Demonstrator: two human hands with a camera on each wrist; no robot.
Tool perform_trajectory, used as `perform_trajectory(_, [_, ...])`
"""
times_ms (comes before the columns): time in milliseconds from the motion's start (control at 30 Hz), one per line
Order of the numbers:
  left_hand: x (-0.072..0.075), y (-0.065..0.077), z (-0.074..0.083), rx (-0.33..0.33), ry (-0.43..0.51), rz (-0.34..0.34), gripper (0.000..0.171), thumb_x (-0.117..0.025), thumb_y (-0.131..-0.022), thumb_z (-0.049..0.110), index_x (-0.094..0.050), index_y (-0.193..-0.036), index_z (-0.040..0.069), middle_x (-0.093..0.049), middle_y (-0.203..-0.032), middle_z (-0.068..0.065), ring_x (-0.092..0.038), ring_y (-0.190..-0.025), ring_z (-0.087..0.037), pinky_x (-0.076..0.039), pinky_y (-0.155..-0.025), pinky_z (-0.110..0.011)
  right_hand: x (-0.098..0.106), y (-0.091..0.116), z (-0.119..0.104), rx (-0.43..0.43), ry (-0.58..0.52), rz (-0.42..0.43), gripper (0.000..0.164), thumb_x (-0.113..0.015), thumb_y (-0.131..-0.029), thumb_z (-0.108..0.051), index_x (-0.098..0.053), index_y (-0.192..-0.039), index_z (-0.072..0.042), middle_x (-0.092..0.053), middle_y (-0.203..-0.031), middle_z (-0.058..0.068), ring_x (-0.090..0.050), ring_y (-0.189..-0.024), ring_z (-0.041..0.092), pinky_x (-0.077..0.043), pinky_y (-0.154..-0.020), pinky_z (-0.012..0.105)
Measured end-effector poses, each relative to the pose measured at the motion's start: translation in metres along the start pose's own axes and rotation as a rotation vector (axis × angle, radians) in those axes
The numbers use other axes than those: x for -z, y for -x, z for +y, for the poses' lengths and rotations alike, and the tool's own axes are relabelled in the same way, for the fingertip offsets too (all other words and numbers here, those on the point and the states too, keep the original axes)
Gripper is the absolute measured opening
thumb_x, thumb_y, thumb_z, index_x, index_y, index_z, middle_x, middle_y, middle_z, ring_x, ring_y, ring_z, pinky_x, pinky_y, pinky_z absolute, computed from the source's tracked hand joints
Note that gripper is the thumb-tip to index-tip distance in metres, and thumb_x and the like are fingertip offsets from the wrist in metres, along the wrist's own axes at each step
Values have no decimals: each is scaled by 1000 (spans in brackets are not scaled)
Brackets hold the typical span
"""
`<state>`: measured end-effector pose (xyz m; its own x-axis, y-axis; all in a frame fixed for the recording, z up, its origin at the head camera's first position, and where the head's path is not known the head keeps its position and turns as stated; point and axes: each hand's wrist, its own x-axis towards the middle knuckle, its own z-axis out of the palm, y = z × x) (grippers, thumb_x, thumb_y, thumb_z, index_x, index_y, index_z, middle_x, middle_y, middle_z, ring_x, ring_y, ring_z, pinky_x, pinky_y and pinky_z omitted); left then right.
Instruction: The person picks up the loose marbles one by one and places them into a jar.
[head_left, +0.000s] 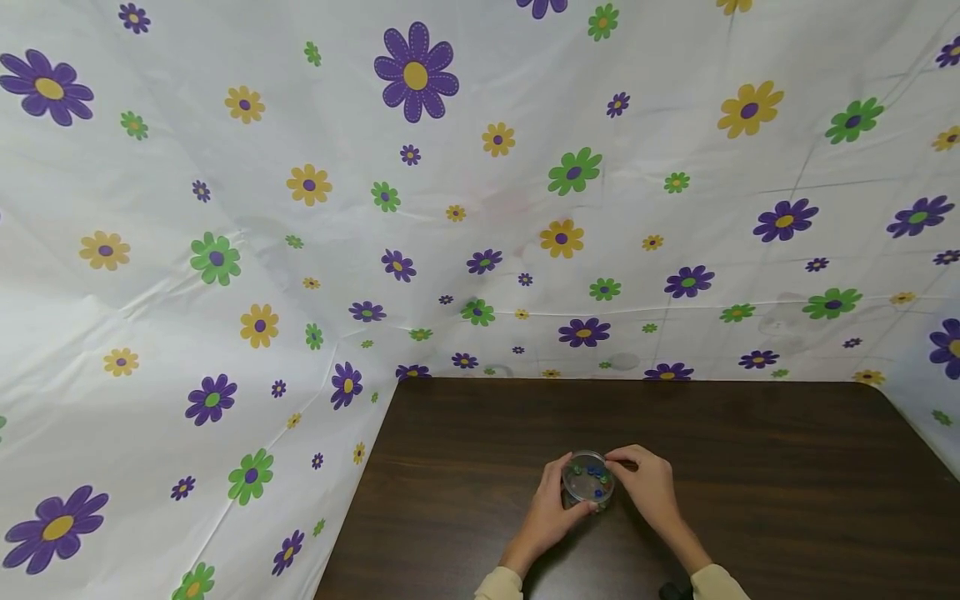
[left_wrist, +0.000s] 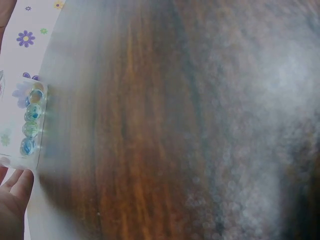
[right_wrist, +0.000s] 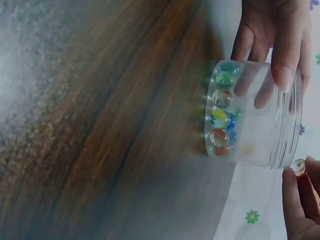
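A clear round jar (head_left: 587, 483) stands upright between the two hands, with several coloured glass marbles (right_wrist: 220, 119) lying at its bottom. My left hand (head_left: 546, 518) grips the jar's side, thumb on the near side and fingers round the left. At the rim, my right hand (head_left: 651, 490) pinches a single clear marble (right_wrist: 299, 167) with a coloured swirl between thumb and fingertip. The left wrist view catches only part of the jar (left_wrist: 15, 145) and its marbles at the left edge.
A dark wooden table (head_left: 450, 467) lies under the jar. Behind it and to both sides hangs a white cloth (head_left: 465, 175) printed with purple, yellow and green flowers. A small dark object (head_left: 673, 592) shows beside the right sleeve at the bottom edge.
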<state>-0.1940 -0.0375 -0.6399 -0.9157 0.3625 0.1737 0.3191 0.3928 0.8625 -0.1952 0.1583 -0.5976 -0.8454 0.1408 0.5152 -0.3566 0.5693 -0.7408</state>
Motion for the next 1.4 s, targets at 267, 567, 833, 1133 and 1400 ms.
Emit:
perform_trajectory(267, [0, 0, 1, 4, -14, -1, 79, -80, -94, 32, -37, -157, 12, -45, -149, -12, -52, -135, -29, -47, -106, -32, -3, 2, -3, 16, 9, 24, 22, -86, -73, 13, -79, -82, -5, -74, -81, 0, -68, -74, 8, -47, -69, 6])
perform_trajectory(567, [1, 1, 2, 43, -10, -23, 79, -78, -94, 34, -35, -158, 15, -43, -152, -8, -50, -137, -27, -46, -107, -33, -9, 2, -7, 27, 4, -14, 23, -87, -72, 13, -79, -82, -6, -74, -82, -1, -69, -74, 11, -49, -66, 10])
perform_trajectory(833, [1, 0, 2, 35, -8, -23, 79, -78, -94, 34, -35, -158, 16, -43, -152, -8, -49, -138, -28, -46, -107, -33, -10, 3, -8, 49, -20, -37, 20, -86, -73, 13, -79, -82, -3, -74, -82, 0, -69, -74, 10, -53, -65, 15])
perform_trajectory(1133, [2, 1, 2, 29, -10, -24, 79, -78, -95, 32, -35, -158, 14, -43, -152, -10, -49, -137, -29, -46, -107, -33, -11, 2, -6, 31, -13, -55, 21, -86, -74, 12, -79, -84, -5, -74, -83, -1, -68, -75, 8, -55, -65, 18])
perform_trajectory(1400, [1, 0, 2, 14, -15, -16, 79, -79, -94, 32, -36, -158, 14, -44, -150, -10, -52, -134, -28, -47, -105, -33, -10, 1, -8, 26, -2, -53, 21, -86, -74, 12, -79, -83, -5, -74, -82, -1, -68, -74, 10, -54, -64, 20])
